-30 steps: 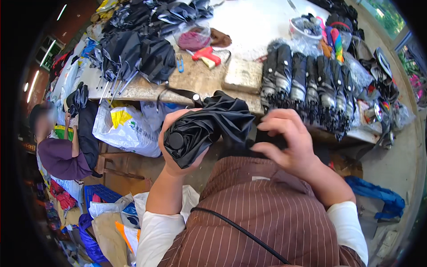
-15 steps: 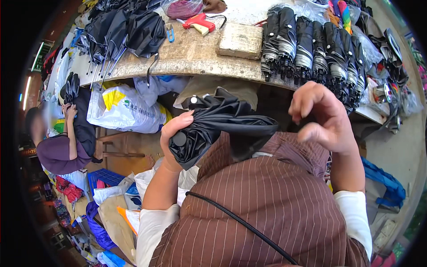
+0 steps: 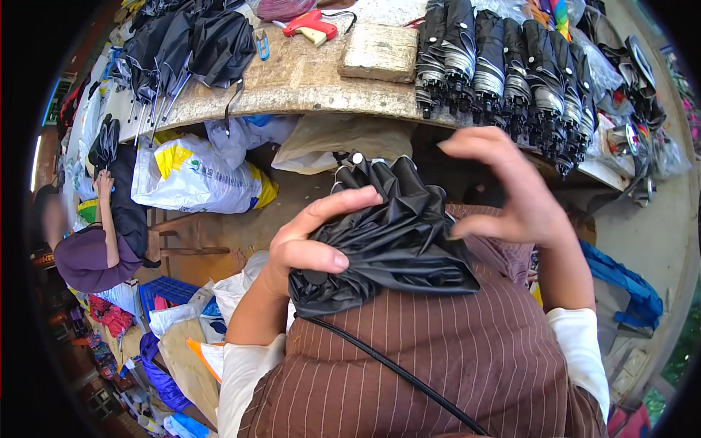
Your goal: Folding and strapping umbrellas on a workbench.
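Observation:
A folding umbrella [image 3: 401, 237] with loosely gathered black cloth lies across my front. My left hand [image 3: 310, 237] grips it near its round black end, with thumb and fingers around the pleats. A white snap button shows at the top of the cloth. To the right of the umbrella, my right hand [image 3: 518, 190] is slightly blurred, its fingers curved and wide apart. Its thumb tip is close to the cloth's right edge; whether it touches cannot be told. Nothing shows between its fingers.
On the worn table stand several rolled umbrellas [image 3: 489, 66], a brown block [image 3: 380, 55], a red glue gun [image 3: 310, 28], blue snips [image 3: 262, 45] and loose black umbrellas [image 3: 182, 51]. Underneath sits a white-yellow sack [image 3: 197, 175]. A person [image 3: 98, 244] handles black cloth at left.
The umbrella's cloth has fanned out and turned in my left hand, whose fingers now lie over the pleats. My right hand has moved slightly left, spreading its fingers wider.

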